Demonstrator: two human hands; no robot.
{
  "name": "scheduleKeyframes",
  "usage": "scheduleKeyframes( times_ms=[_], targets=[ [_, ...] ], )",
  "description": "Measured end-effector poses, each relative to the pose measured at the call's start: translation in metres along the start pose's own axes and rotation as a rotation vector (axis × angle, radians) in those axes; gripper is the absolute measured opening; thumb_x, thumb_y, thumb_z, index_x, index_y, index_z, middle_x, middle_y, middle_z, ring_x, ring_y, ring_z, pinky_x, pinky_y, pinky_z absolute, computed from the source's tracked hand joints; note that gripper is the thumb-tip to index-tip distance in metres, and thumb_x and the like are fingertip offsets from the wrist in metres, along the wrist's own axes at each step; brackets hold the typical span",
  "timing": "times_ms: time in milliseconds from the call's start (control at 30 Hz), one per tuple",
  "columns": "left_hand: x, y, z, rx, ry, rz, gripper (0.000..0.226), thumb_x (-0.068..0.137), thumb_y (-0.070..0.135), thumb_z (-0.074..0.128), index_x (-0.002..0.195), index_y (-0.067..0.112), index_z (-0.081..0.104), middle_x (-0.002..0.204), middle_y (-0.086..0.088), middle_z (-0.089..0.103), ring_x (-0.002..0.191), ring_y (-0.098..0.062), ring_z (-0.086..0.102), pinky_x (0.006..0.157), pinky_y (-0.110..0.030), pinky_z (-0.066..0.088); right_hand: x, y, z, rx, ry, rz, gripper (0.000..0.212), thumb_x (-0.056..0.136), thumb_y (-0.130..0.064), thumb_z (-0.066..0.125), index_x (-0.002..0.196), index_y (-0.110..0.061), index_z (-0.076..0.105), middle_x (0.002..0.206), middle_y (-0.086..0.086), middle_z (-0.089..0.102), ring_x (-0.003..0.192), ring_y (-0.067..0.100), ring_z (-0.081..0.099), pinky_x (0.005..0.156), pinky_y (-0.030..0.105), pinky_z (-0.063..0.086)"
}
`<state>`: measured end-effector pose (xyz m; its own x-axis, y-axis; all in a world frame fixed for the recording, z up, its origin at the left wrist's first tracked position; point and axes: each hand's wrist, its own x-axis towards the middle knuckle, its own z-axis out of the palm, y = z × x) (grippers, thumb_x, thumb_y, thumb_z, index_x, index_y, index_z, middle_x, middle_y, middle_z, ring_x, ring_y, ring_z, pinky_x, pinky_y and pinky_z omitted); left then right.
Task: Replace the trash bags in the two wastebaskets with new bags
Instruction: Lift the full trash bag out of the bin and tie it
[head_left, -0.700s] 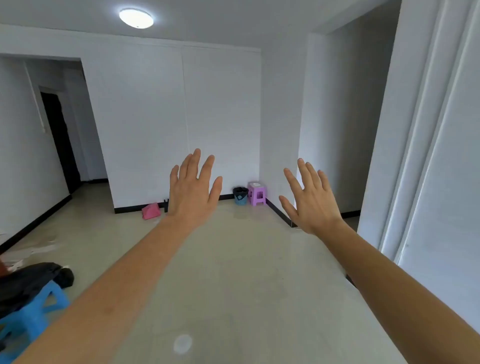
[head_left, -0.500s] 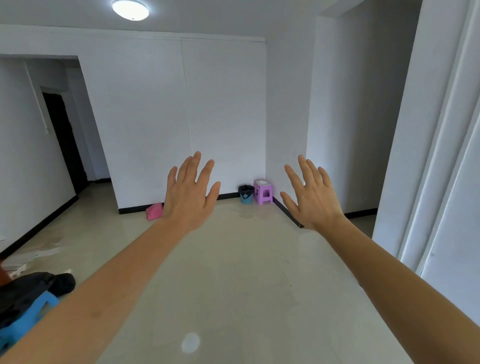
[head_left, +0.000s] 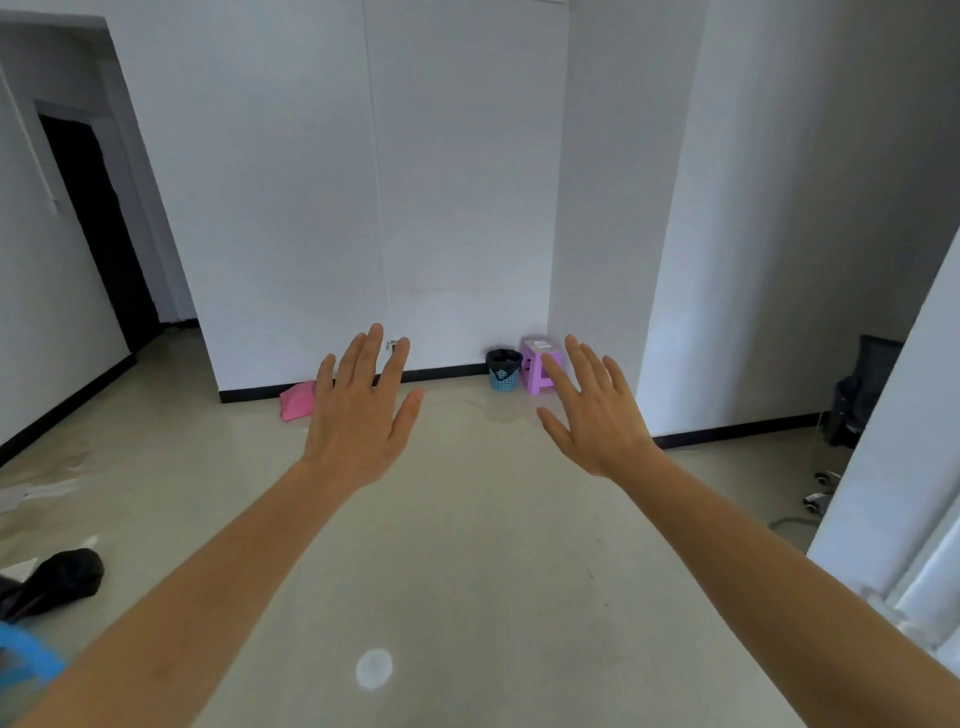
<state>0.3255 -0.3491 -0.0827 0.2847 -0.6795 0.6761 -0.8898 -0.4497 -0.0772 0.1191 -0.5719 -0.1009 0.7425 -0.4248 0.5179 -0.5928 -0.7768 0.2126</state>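
- One wastebasket (head_left: 503, 370) stands on the floor (head_left: 493, 571) in the far corner, against the wall and just beside a purple stool (head_left: 537, 366). The second basket is not in view.
- It is a small round tub with blue lattice sides. A black liner (head_left: 504, 357) folds over its rim. What lies inside is too small to tell.
- The left hand (head_left: 358, 415) and right hand (head_left: 597, 415) are raised in front, backs to the camera. Their fingers are straight and slightly spread, and they hold nothing. Both are well apart from the basket.
- The likely step is crossing the room to reach the basket. Its liner looks not yet pulled.
- Risk: the floor is pale and glossy with a bright reflection, so a quick step could slip.
- Risk: the liner looks like thin film. A sharp tug could tear it or spill the contents.
- Risk: the light plastic tub may lift along with the liner unless one hand pins it down.
- Risk: the stool sits so close that an elbow could knock it.
- Further out, a pink wedge (head_left: 298, 400) lies at the baseboard to the left.
- A crumpled black bag (head_left: 62, 577) lies at the lower left, near a blue stool (head_left: 26, 657).
- A dark wheeled chair (head_left: 857, 395) stands at the far right.
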Motion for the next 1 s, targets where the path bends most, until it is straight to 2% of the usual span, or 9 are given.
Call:
scheduleKeyframes(
  times_ms=[100,333,533,633,767,867,1000],
  targets=[
    [0.064,-0.032,0.053,-0.048,-0.039,-0.02,0.063,0.102,0.047,0.026,0.153,0.011,0.03,0.158,-0.022,0.026,0.143,-0.039,0.031,0.111,-0.059,0.031,0.063,0.016,0.047,-0.021,-0.076,-0.005,0.071,0.1,-0.058,0.017,0.159,-0.018,0.015,0.166,0.019,0.007,0.152,0.036,0.016,0.122,0.051,0.017],
    [0.229,-0.053,0.184,-0.129,-0.08,0.025,0.067,0.1,0.052,0.018,0.156,0.014,0.022,0.162,-0.019,0.017,0.148,-0.035,0.022,0.115,-0.056,0.026,0.2,0.09,0.136,-0.024,-0.013,0.062,0.069,0.101,-0.055,0.027,0.157,-0.014,0.025,0.162,0.022,0.019,0.147,0.039,0.028,0.119,0.052,0.025],
    [0.345,-0.042,0.346,-0.121,-0.13,0.096,0.066,0.101,0.052,0.018,0.157,0.017,0.019,0.162,-0.017,0.016,0.148,-0.034,0.022,0.115,-0.056,0.027,0.314,0.162,0.27,0.02,-0.004,0.111,0.069,0.102,-0.052,0.037,0.157,-0.014,0.025,0.162,0.022,0.019,0.147,0.04,0.028,0.118,0.053,0.027],
    [0.405,-0.052,0.416,-0.072,-0.179,0.118,0.064,0.102,0.051,0.021,0.156,0.016,0.021,0.162,-0.018,0.019,0.147,-0.035,0.025,0.114,-0.057,0.028,0.386,0.194,0.333,0.086,-0.054,0.138,0.07,0.099,-0.054,0.032,0.155,-0.012,0.029,0.16,0.024,0.024,0.145,0.041,0.033,0.115,0.054,0.031],
    [0.484,-0.086,0.482,-0.045,-0.211,0.055,0.065,0.1,0.05,0.024,0.153,0.012,0.029,0.159,-0.021,0.025,0.143,-0.039,0.032,0.11,-0.058,0.033,0.488,0.226,0.398,0.164,-0.117,0.151,0.073,0.099,-0.058,0.023,0.155,-0.011,0.028,0.16,0.025,0.024,0.143,0.041,0.035,0.114,0.055,0.032],
    [0.533,-0.122,0.525,-0.068,-0.171,0.003,0.065,0.1,0.049,0.029,0.152,0.01,0.032,0.157,-0.023,0.028,0.141,-0.042,0.035,0.107,-0.06,0.036,0.563,0.233,0.443,0.224,-0.121,0.145,0.072,0.101,-0.056,0.03,0.156,-0.01,0.026,0.161,0.025,0.021,0.144,0.041,0.033,0.115,0.054,0.03],
    [0.585,-0.176,0.605,-0.05,-0.164,-0.045,0.065,0.1,0.049,0.028,0.15,0.008,0.034,0.155,-0.025,0.03,0.139,-0.044,0.036,0.104,-0.061,0.037,0.654,0.228,0.514,0.219,-0.101,0.042,0.07,0.101,-0.052,0.041,0.156,-0.011,0.026,0.162,0.023,0.019,0.146,0.038,0.029,0.118,0.053,0.027]
  ],
)
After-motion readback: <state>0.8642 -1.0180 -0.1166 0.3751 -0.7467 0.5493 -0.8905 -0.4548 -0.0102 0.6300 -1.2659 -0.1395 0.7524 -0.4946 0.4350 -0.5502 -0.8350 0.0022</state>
